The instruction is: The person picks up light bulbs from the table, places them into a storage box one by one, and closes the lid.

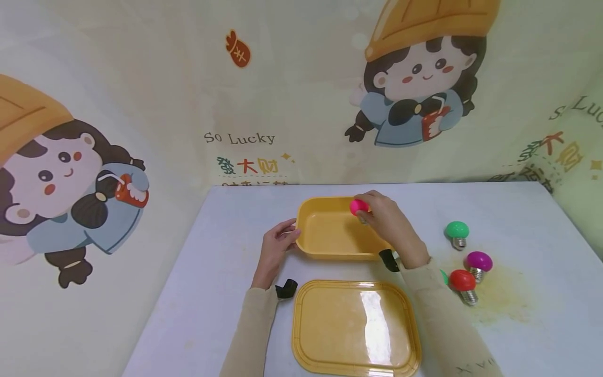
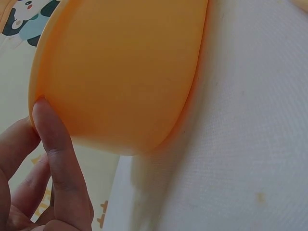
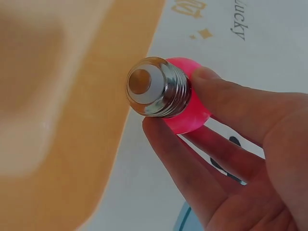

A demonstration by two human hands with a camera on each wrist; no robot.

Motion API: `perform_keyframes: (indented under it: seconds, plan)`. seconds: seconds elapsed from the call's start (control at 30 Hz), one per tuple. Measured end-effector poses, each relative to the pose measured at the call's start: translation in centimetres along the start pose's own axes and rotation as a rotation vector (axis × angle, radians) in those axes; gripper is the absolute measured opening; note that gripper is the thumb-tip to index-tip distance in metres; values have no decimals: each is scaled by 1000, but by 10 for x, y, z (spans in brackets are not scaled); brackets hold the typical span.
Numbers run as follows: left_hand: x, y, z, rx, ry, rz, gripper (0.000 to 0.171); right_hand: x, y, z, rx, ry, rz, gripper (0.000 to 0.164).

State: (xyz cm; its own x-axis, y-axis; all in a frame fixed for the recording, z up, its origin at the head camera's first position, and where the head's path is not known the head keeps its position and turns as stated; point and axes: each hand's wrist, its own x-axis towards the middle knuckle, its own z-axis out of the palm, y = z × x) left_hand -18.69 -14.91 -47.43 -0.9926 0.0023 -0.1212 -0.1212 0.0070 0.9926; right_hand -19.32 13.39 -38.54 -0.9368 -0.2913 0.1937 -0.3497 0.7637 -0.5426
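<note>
My right hand (image 1: 383, 214) pinches a pink light bulb (image 1: 359, 207) between thumb and fingers, over the right part of a yellow plastic box (image 1: 325, 256). In the right wrist view the bulb's silver screw base (image 3: 159, 89) points toward the camera. On the box's left side, my left hand (image 1: 275, 248) grips the rim between thumb and fingers. The left wrist view shows that thumb (image 2: 60, 154) against the outer wall (image 2: 125, 72). No bulb shows on the visible part of the box floor.
A yellow lid (image 1: 339, 327) lies flat in front of the box. On the right of the white table (image 1: 527, 225) lie a green bulb (image 1: 457, 229), a purple bulb (image 1: 479, 260) and a red bulb (image 1: 462, 280). Another green bulb (image 1: 444, 277) is partly hidden by the right sleeve.
</note>
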Motion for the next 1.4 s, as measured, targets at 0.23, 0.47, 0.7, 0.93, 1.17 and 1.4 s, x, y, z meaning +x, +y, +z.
perform_keyframes:
  seconds: [0.23,0.47,0.7,0.93,1.17,1.4]
  plan:
    - [-1,0,1,-4,-4,-5,38,8,-3,10,4,-13,0,34]
    - [-2,0,1,-11,5,13,37,15,-7,17,-38,-24,-24,35]
    - [0,0,1,-13,10,10,35,22,-13,23,-18,-75,9,34]
    - [0,1,1,-15,7,15,35,31,-18,29,8,-146,59,34]
    - [0,2,0,-19,10,13,36,38,-22,35,8,-172,51,37]
    - [0,1,2,-16,9,10,36,43,-24,39,28,-209,61,37]
